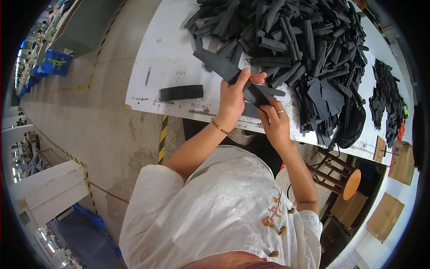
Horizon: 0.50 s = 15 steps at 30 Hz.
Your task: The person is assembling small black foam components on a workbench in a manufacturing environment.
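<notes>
A long dark grey strip of fabric-like material slants across the front of the white table, held between my two hands. My left hand is wrapped round its middle, thumb on top. At the strip's lower right end my right hand pinches the edge; a ring shows on one finger. Left of my left hand, a separate dark strip lies flat on the table. Just beyond my hands rises a large heap of curled dark grey strips.
The white table carries flatter dark pieces, a black bag-like bundle and another dark pile at the right. A wooden stool stands below the right edge. Cardboard boxes are at lower right; a blue crate is far left.
</notes>
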Each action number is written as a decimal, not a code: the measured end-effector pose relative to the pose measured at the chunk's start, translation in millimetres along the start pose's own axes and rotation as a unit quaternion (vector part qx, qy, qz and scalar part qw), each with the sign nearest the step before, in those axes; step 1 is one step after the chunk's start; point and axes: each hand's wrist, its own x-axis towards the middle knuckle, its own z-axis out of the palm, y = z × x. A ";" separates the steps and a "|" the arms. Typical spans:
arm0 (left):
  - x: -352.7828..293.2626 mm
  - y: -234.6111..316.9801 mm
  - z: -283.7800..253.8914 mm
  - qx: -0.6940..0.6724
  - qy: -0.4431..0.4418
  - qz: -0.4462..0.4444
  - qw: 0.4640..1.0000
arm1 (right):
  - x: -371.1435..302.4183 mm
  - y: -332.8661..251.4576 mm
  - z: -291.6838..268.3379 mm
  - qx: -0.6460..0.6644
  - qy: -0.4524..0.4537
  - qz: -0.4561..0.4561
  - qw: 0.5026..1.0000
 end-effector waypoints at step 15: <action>-9.0 -9.8 -3.4 0.004 0.018 -0.057 0.998 | 14.4 -4.9 5.4 -0.009 0.000 -0.007 1.000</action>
